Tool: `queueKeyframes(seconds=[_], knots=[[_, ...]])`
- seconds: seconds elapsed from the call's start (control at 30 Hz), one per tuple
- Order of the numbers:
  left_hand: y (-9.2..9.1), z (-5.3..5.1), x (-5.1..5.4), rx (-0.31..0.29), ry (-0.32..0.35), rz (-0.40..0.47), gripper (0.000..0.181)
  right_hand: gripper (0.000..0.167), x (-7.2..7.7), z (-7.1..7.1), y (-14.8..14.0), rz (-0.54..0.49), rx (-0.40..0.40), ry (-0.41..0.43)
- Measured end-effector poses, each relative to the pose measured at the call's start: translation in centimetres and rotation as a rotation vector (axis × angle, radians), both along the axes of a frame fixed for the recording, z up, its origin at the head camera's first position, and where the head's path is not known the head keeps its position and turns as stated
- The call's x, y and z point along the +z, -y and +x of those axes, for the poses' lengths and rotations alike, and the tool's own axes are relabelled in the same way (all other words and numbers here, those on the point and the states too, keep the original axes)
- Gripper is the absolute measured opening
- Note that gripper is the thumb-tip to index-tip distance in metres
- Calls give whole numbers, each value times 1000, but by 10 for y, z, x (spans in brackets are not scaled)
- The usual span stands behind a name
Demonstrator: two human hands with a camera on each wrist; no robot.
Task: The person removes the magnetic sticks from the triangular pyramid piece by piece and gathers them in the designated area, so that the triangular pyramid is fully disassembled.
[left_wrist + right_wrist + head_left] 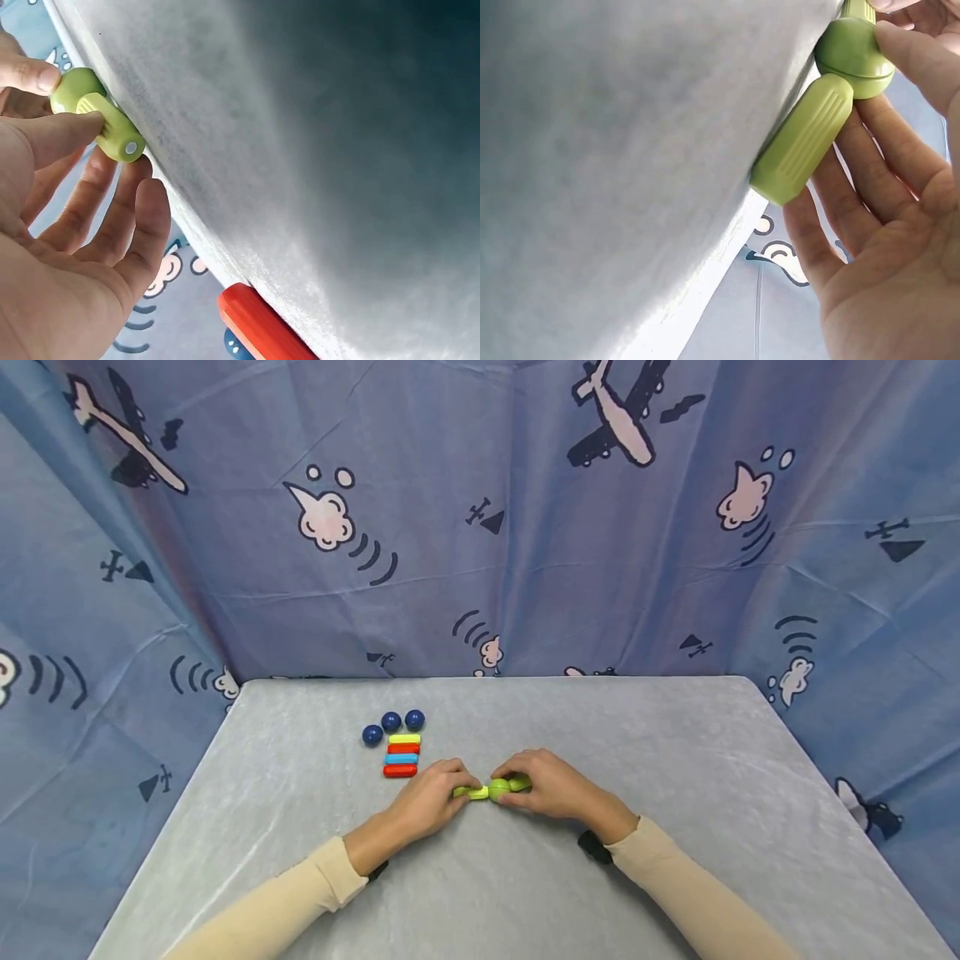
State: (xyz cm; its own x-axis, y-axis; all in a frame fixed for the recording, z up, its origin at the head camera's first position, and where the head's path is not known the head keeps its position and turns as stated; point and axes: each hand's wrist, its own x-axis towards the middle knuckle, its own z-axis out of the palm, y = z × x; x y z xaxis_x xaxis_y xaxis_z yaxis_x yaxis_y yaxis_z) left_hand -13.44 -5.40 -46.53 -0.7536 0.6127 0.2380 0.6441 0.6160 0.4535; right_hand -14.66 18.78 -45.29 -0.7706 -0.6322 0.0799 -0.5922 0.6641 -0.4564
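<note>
My left hand (429,800) pinches a yellow-green ribbed rod (477,793) between thumb and fingers. In the left wrist view, a round silvery spot marks this rod's near end (130,148). A green ball (498,790) lies against the rod's other end, and my right hand (553,787) grips that ball with thumb and fingertips. On the ball's right side sits a second green rod (802,139), partly under the right hand in the head view. Ball and rods form a short chain low over the tabletop; the right wrist view shows the second rod close to the surface.
Left of the hands, several short rods (401,759) in red, blue and yellow lie stacked in a column. Three dark blue balls (392,722) stand just behind them. The grey cloth-covered table (637,727) ends at a blue patterned curtain (450,527).
</note>
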Motion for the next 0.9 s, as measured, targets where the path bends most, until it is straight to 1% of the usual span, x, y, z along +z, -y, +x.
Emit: queueKeyframes(seconds=[0.2, 0.37, 0.43, 0.7, 0.9], knots=[[-1, 0, 1, -2, -7, 2, 15, 32, 0, 1, 0, -5, 1, -2], [-2, 1, 0, -9, -43, -32, 16, 31, -1, 1, 0, -19, 2, -4], [-1, 1, 0, -10, -44, -36, 16, 31, -1, 1, 0, -29, 4, -10], [2, 0, -2, -1, -4, -18, 20, 30, -1, 1, 0, -17, -8, 6], [4, 0, 2, -3, 21, -20, 21, 31, 1, 2, 0, -9, -16, 15]])
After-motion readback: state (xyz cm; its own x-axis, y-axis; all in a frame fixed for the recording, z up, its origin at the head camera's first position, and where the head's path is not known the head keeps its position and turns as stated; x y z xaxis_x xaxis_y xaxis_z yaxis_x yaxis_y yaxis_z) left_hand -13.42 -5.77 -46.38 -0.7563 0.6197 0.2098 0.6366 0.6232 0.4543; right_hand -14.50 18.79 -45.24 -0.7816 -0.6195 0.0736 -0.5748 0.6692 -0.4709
